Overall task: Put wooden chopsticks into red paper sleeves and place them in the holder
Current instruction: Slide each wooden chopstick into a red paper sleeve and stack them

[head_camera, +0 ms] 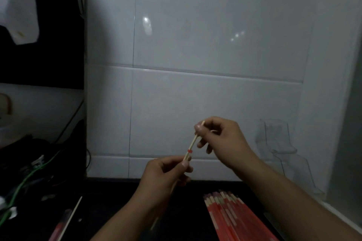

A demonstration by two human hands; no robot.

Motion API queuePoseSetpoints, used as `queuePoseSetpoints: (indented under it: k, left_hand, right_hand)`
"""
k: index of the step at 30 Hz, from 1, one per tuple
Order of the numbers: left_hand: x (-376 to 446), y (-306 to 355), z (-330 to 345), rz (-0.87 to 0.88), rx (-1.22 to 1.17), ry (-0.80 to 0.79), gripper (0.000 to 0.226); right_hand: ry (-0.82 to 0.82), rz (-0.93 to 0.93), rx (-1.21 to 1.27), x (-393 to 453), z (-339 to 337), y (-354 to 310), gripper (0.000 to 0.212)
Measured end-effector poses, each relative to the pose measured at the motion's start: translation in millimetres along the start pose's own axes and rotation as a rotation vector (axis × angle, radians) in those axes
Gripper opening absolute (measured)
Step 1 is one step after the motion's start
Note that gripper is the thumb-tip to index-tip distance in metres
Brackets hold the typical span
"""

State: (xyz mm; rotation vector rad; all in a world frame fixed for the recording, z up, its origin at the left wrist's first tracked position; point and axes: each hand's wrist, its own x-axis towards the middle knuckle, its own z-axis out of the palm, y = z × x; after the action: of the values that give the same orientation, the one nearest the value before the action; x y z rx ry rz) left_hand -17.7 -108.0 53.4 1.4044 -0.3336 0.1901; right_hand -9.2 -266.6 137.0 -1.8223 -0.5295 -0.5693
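— Where was the pair of chopsticks (pixel 191 144) relative to the hands?

— Held between them, in the air. The right hand (pixel 219 139) pinched the upper end, the left hand (pixel 166 176) gripped the lower end, so both hands were clenched on the same pair. A small red band (pixel 189 151) ringed the sticks just above the left fingers.

— And its long axis?

— Slanted, from low-left at the left hand up to the right hand. I judged neither hand free to fetch a sleeve.

— Where did the sleeves lie?

— A fan of red sleeved chopsticks (pixel 233 215) lay on the dark desk (pixel 188 219) below the right forearm, nearer that hand. One bare stick (pixel 73 213) lay well to the left of the left hand.

— The holder?

— Possibly the clear stand (pixel 278 139) to the right of the right hand, against the white tiled wall (pixel 195 45). I couldn't tell for certain. The room was dim.
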Motion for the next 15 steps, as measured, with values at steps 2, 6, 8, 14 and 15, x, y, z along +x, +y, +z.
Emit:
queuePoseSetpoints:
  k: [2, 6, 8, 14, 15]
  left_hand:
    - [0, 2, 0, 0.009, 0.019, -0.006, 0.016]
    - [0, 3, -1, 0.012, -0.006, 0.009, 0.017]
    - [0, 3, 0, 0.015, -0.010, 0.015, 0.017]
    - [2, 0, 3, 0.054, 0.008, 0.003, 0.018]
    - [1, 0, 3, 0.056, 0.011, -0.004, 0.018]
  right_hand:
    - [-0.115, 0.023, -0.086, -5, 5, 5, 0.006]
    - [-0.117, -0.034, -0.303, -15, 10, 10, 0.032]
    - [-0.095, -0.117, -0.383, -20, 10, 11, 0.042]
    - [-0.200, -0.237, -0.547, -22, 11, 22, 0.029]
    - [-0.211, -0.237, -0.548, -22, 10, 22, 0.030]
